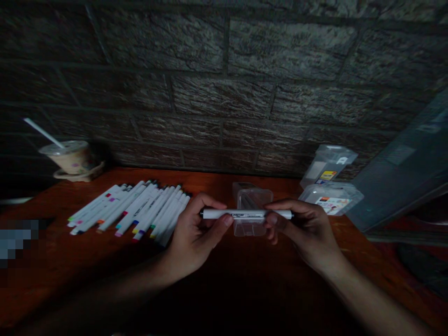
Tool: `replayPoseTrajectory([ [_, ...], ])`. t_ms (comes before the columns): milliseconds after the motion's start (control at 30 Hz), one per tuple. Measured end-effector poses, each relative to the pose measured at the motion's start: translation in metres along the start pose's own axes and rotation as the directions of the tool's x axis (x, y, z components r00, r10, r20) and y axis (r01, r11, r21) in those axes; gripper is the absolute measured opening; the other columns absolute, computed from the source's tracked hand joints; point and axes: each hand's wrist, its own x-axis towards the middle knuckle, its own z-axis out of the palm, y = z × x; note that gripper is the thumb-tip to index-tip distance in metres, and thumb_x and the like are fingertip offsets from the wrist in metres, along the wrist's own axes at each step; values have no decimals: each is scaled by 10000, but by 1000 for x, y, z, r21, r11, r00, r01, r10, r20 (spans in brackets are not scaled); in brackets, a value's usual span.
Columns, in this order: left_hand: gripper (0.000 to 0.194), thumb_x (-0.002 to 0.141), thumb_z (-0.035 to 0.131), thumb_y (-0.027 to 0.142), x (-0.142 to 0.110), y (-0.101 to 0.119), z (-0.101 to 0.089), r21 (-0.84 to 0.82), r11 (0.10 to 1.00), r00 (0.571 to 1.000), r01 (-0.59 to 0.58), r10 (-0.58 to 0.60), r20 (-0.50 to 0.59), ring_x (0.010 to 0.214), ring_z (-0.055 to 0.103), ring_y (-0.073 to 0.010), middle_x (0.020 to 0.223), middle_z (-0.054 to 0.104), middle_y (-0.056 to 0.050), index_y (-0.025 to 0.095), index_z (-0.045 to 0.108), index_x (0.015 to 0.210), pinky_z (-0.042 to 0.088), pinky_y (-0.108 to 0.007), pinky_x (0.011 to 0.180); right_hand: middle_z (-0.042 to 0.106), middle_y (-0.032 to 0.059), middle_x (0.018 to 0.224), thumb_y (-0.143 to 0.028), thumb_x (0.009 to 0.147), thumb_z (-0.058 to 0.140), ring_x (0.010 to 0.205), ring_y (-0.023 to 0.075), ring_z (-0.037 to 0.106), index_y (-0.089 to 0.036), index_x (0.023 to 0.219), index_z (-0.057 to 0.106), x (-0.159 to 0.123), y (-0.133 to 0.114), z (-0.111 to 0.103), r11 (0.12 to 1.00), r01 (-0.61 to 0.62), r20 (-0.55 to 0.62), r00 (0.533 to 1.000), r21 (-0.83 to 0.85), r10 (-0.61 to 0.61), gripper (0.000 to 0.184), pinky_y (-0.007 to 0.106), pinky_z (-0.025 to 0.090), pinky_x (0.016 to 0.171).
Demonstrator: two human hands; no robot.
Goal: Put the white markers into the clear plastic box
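The clear box (pixel 252 198) sits on the wooden counter (pixel 210 181) and serves as the landmark here. In line with it, crossing its middle from the camera's viewpoint, is a white marker (pixel 249 214), held level and sideways, with dark print along the barrel and black at both ends.

The left grip (pixel 194 235) is on the clear box's left side, closed by thumb and forefinger on the left part of the white marker. The right grip (pixel 311 228) is on the clear box's right side, likewise pinched on the marker's right part, whose black tip pokes out past the fingers. The lower fingers of the right grip hang by the clear box's right edge; whether they touch it, I cannot tell.

To the left of the clear box, beyond the left grip, lies a spread of white markers (pixel 140 207), side by side and slanting, with variously coloured ends towards the camera. Further left of the clear box and a little behind it stands a lidded cup (pixel 73 158) with a pale straw (pixel 44 133).

To the right of the clear box is a rounded clear case (pixel 339 196) with a printed label, and just behind that a taller clear container (pixel 324 165) bearing a yellow sticker. Behind the clear box rises a dark block wall (pixel 210 93).
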Motion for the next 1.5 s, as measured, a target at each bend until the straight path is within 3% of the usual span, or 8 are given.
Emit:
replayPoseTrajectory([
  [300, 158, 997, 633, 393, 2, 2, 2, -163, 986, 999, 35, -41, -29, 407, 444, -114, 526, 426, 87, 239, 606, 977, 405, -218, 386, 805, 48, 721, -346, 879, 821, 520, 148, 725, -193, 980, 832, -1, 4, 2, 994, -48, 22, 999, 95, 46, 183, 237, 621, 453],
  [467, 176, 944, 698, 366, 3, 6, 4, 15, 1000, 999, 5, -5, -42, 371, 472, -103, 507, 509, 73, 230, 598, 894, 353, -182, 359, 745, -13, 576, -216, 756, 917, 436, 111, 666, -200, 884, 823, -1, 5, 2, 998, -62, -45, 997, 16, 63, 160, 196, 582, 427],
  [600, 191, 942, 698, 370, 3, 10, 5, 47, 998, 998, 41, -38, -51, 373, 456, -91, 504, 510, 82, 222, 589, 890, 345, -166, 368, 755, -8, 600, -254, 793, 895, 453, 116, 678, -207, 892, 822, 0, 3, 2, 998, -54, -27, 998, 30, 55, 132, 203, 588, 432],
  [900, 265, 977, 661, 456, 8, 14, 7, -117, 989, 993, 94, -101, -59, 400, 410, -81, 502, 434, 88, 197, 656, 921, 388, -178, 390, 806, 49, 729, -342, 897, 808, 487, 134, 713, -166, 959, 794, 2, 2, 1, 995, -38, -5, 999, 89, 38, 188, 221, 611, 437],
  [1233, 263, 921, 729, 430, 12, 15, 6, -292, 948, 983, 129, -162, -91, 425, 439, -74, 644, 586, 20, 173, 729, 978, 411, -190, 379, 831, 73, 815, -341, 958, 741, 527, 154, 749, -174, 1010, 736, 3, 2, -3, 981, -49, 52, 998, 189, 40, 175, 220, 614, 453],
  [1500, 355, 871, 765, 490, 12, 20, 6, -369, 917, 968, 155, -216, -129, 427, 456, -90, 619, 598, 4, 149, 757, 969, 425, -206, 380, 847, 113, 913, -339, 1014, 666, 545, 153, 767, -168, 1096, 742, 4, 1, -4, 949, -97, 126, 990, 301, 61, 204, 206, 613, 472],
])
